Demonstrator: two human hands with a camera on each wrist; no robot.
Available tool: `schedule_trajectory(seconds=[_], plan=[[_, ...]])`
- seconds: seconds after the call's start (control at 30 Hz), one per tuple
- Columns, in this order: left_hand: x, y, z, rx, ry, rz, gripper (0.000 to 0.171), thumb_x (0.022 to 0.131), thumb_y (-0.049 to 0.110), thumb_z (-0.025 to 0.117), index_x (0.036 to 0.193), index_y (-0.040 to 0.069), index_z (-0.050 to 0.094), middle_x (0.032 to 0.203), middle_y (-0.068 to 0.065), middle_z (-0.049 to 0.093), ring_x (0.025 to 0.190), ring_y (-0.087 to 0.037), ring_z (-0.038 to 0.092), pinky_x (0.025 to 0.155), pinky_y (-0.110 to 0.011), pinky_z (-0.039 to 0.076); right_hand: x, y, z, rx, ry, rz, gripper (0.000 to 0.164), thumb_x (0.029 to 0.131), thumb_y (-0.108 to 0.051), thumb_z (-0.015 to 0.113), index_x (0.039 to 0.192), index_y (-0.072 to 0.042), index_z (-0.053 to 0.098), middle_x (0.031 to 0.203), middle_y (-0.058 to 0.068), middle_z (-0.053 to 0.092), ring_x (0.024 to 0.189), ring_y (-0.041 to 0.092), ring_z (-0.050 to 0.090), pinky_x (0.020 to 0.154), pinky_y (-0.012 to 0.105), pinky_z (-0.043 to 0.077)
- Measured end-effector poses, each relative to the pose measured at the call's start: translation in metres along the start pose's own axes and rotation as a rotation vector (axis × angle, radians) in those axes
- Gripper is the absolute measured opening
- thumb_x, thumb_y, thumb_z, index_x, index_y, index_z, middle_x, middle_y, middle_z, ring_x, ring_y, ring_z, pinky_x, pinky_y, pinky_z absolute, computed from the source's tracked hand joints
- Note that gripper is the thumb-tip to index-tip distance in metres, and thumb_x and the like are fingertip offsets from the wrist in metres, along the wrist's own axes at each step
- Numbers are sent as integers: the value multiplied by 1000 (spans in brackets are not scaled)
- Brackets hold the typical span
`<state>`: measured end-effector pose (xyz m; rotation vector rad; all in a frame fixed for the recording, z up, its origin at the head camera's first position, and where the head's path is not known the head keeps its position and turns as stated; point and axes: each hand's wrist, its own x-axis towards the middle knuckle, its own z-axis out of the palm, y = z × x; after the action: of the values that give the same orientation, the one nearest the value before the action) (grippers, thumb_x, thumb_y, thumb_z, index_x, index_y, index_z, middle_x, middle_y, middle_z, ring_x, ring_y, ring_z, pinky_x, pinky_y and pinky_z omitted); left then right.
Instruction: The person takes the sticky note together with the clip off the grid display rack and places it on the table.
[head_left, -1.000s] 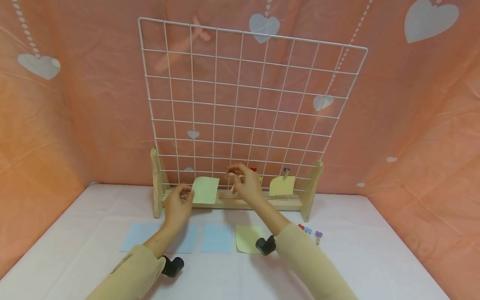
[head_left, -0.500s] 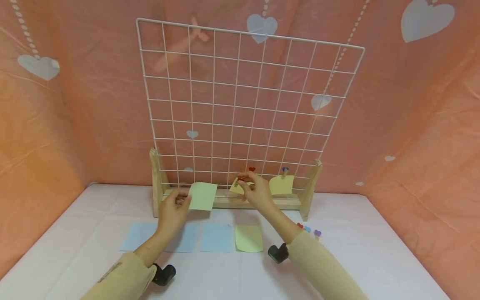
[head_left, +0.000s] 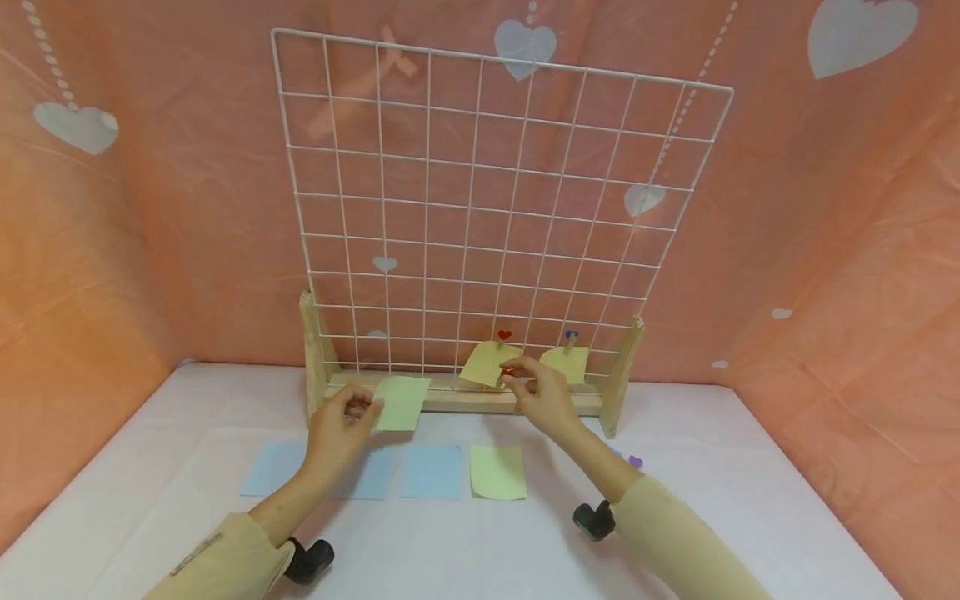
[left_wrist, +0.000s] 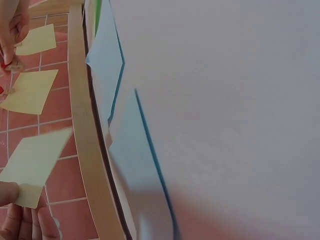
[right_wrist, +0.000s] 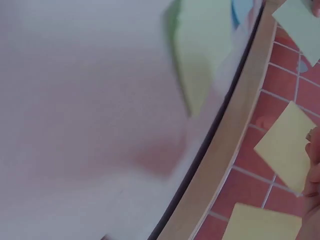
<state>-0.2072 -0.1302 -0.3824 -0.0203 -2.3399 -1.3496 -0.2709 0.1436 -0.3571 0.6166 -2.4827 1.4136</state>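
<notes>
My left hand (head_left: 339,429) pinches a pale green sticky note (head_left: 400,403) by its left edge, just in front of the rack's lower bar; the left wrist view shows thumb and fingers on the note's corner. With thumb and fingertips, my right hand (head_left: 553,404) holds a small wooden clothespin with a red heart (left_wrist: 14,66). That hand overlaps the lower right of a yellow sticky note (head_left: 485,363), which hangs tilted from a red-heart clothespin (head_left: 504,336) on the white wire grid (head_left: 480,179). Right of it, a second yellow note (head_left: 567,365) hangs from a blue-heart clothespin (head_left: 572,337).
Several blue notes (head_left: 432,472) and one yellow-green note (head_left: 498,472) lie on the white table (head_left: 450,550). A purple-heart clothespin (head_left: 636,462) lies at the right, others partly hidden by the right forearm. Wooden feet (head_left: 624,379) and a wooden bar hold the grid upright.
The right hand has moved right and down with the red-heart clothespin, uncovering the tilted yellow note. The left hand has drawn the green note slightly down and toward me.
</notes>
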Motion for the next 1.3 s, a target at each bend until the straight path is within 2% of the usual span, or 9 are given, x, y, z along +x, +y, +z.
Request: schedule_trajectory(seconds=[0.1,0.23,0.37,0.47,0.6,0.77,0.87,1.07,1.3], plan=[[-3,1,-3,16,-3,-13,11,89,8,65,93,-2,65,84,-14,67,74,-10,56,66,-15,47,-4,5,-7,-14,-13,13,20,93,-7,61,111,0,64,96,17,68,50,35,60,43,23,45],[-5,1,-8,35,-11,-32,11,89,9,65,94,-1,65,84,-13,67,74,-9,56,66,-14,47,-10,11,-15,-39,-18,45,22,94,-9,60,114,-1,64,98,15,69,48,28,59,41,21,36],[-7,1,-11,48,-35,-45,12,90,10,65,96,-1,65,85,-12,67,76,-11,58,66,-15,48,-18,17,-22,-46,-20,65,23,94,-8,60,115,0,63,99,15,69,50,32,60,41,20,32],[-8,-1,-14,59,-53,-52,13,91,10,64,97,-1,64,87,-11,68,77,-11,59,66,-16,49,-22,22,-27,-48,-22,74,23,93,-6,60,115,1,63,99,17,69,51,37,60,42,19,35],[-10,-2,-20,72,-65,-65,14,91,11,63,99,0,64,87,-11,68,76,-9,59,67,-16,49,-27,26,-32,-61,-24,71,23,92,-4,60,114,2,64,98,18,69,51,39,60,42,19,34],[-13,-4,-26,88,-69,-56,14,91,11,64,99,0,64,87,-10,67,76,-8,59,67,-17,49,-33,30,-39,-33,-38,59,24,91,-2,61,114,5,64,99,21,67,48,31,59,41,19,37],[-16,-6,-30,96,-77,-52,13,91,11,64,98,0,64,88,-10,68,76,-7,59,67,-17,50,-38,33,-44,-37,-53,89,26,92,-4,61,116,5,63,103,21,66,52,29,60,44,20,41],[-22,-11,-36,108,-93,-66,14,90,10,64,98,-1,64,88,-10,67,74,-5,58,65,-16,50,-44,40,-52,-129,-52,162,23,91,-4,62,113,3,65,104,18,67,65,29,66,52,21,48],[-25,-13,-45,119,-113,-85,15,91,12,64,99,-1,63,89,-10,67,76,-4,58,68,-15,50,-49,44,-58,-169,-55,195,20,90,-5,64,108,3,67,97,15,67,51,21,58,39,23,43]])
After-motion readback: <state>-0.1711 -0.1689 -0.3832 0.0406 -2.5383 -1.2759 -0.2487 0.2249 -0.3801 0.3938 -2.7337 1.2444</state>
